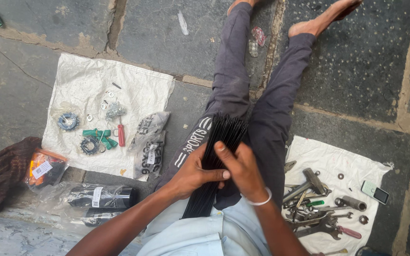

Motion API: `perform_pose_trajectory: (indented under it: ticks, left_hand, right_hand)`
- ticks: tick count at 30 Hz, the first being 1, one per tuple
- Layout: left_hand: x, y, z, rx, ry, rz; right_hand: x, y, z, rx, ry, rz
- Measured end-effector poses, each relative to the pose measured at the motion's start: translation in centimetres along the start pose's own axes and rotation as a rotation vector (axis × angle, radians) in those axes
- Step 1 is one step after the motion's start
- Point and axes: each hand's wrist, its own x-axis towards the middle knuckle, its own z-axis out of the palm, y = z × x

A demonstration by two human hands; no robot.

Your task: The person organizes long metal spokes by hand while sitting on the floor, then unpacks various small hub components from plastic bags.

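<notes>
On my lap, dead centre: left hand (191, 174) and right hand (243, 169) both clamped round black spoke bundle (218, 156). None separated yet; hub parts on white sack (79, 85) at 10 o'clock untouched.

— Where does the view sit?

— On my head, tipped steeply down over my lap. My legs (243, 95) stretch away toward the top edge, feet at the frame's rim.

— How near?

— Close: my hands fill the lower middle, and the stone floor (357, 57) spreads on both sides.

— Any second view?

— No, only this one, so nothing overlaps.
</notes>
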Motion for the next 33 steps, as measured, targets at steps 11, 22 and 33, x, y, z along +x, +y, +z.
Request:
perform_pose_trajectory:
  ticks: [11, 22, 33]
  left_hand:
    - [3.8, -2.7, -2.7, -0.093, 0.125, -0.301]
    - [6.4, 3.4, 1.9, 0.060, -0.252, -0.595]
    - [7.4, 2.8, 2.7, 0.123, 0.198, 0.489]
  right_hand:
    - [8.4, -4.0, -1.7, -0.214, 0.007, -0.134]
    - [6.2, -4.3, -7.9, -1.361, -0.168, -1.088]
    - [-0.2, 6.1, 1.8, -0.745, 0.654, -0.396]
